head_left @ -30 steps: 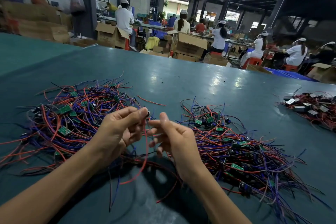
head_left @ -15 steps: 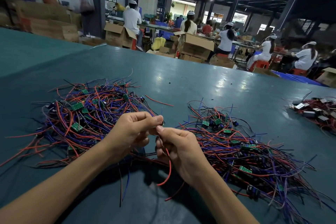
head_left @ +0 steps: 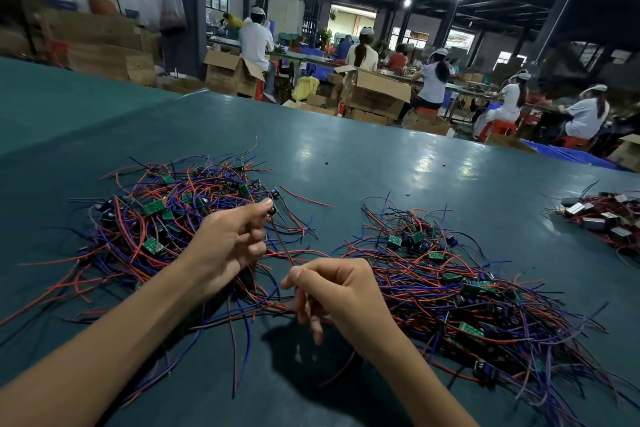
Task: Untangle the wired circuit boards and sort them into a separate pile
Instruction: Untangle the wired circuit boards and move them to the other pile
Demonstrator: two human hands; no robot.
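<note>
The left hand (head_left: 228, 246) pinches a small dark part (head_left: 272, 211) between thumb and forefinger, with its other fingers curled in. From that part a thin wire (head_left: 282, 241) runs taut down to the right hand (head_left: 341, 291). The right hand nips the wire's lower end between thumb and forefinger, its remaining fingers hanging loosely bent. The part is too small to tell whether it is a circuit board.

Behind and beneath the left hand lies a tangled pile (head_left: 152, 218) of red, blue and black wires with green boards among them. Just right of the right hand spreads a second pile (head_left: 467, 291) of the same kind. Both rest on the teal table (head_left: 381, 163).

Far right of the hands, well apart, sits a third heap (head_left: 602, 218) of pale blocks on red wires. Beyond the table, seated people (head_left: 254, 42) work among cardboard boxes (head_left: 377, 90).
</note>
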